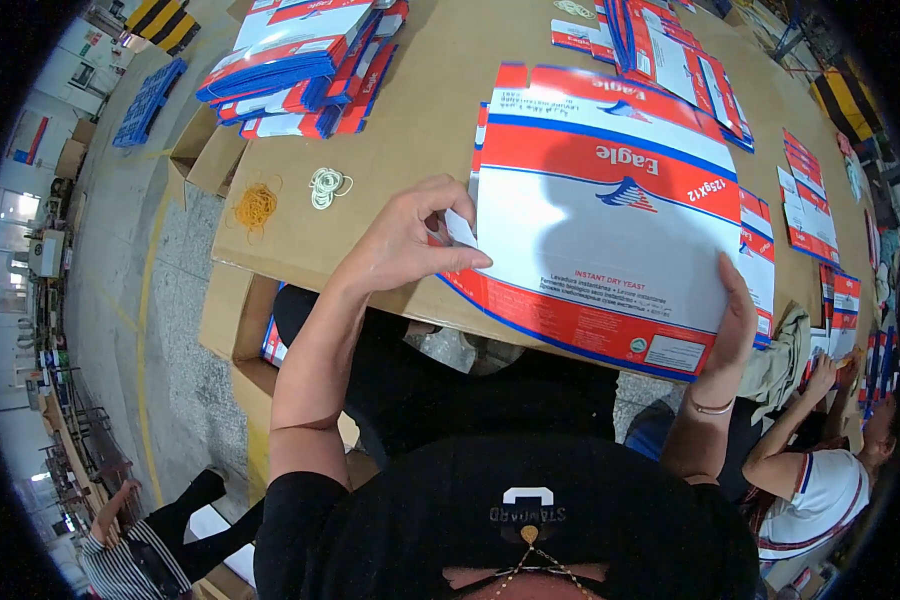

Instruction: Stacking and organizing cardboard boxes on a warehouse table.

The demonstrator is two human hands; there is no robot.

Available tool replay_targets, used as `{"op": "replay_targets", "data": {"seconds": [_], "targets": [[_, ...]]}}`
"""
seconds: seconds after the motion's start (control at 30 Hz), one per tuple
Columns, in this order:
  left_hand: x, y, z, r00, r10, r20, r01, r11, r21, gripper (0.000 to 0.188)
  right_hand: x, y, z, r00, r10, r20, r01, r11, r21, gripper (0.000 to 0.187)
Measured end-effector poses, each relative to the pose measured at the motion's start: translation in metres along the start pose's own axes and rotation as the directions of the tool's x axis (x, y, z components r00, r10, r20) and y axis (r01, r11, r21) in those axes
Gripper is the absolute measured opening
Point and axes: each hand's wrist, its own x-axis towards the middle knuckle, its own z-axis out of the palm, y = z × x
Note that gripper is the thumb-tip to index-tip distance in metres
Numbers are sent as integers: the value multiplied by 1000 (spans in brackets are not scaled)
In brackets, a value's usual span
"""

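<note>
A brown tabletop carries everything at hand. Near its far-left corner, along the left edge, rises a stack of flattened cartons in red, white and blue; another bundle of the same kind lies toward the far edge, to the right. The printed carton, flat, white with red bands and blue lines, is held over the middle of the near edge; I cannot tell whether it touches what lies beneath. The hands are apart, both clamped on it: the left hand pinches its left side, beside a small white flap, and the right hand grips its right side. Toward the near-left corner sit a yellow heap of bands and, just beside it, a smaller whitish heap.
</note>
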Motion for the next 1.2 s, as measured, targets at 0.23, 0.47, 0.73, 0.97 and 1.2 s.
{"op": "replay_targets", "data": {"seconds": [0.23,0.47,0.73,0.97,1.2], "targets": [[4,-2,3,981,-123,149,153,965,-213,26,-12,-6,19,995,49,-90,-32,983,181,41],[18,-5,17,990,-107,91,111,993,-37,22,1,1,1,986,-68,-151,94,980,176,45],[28,-11,26,922,-306,236,362,899,-247,22,-26,-9,-1,989,144,40,-149,963,223,52],[35,-19,43,898,-254,361,363,888,-280,21,-15,-14,-16,954,87,288,-188,919,346,50],[30,-15,38,852,-273,447,471,772,-427,21,-22,-30,0,971,154,183,-199,945,260,56]]}}
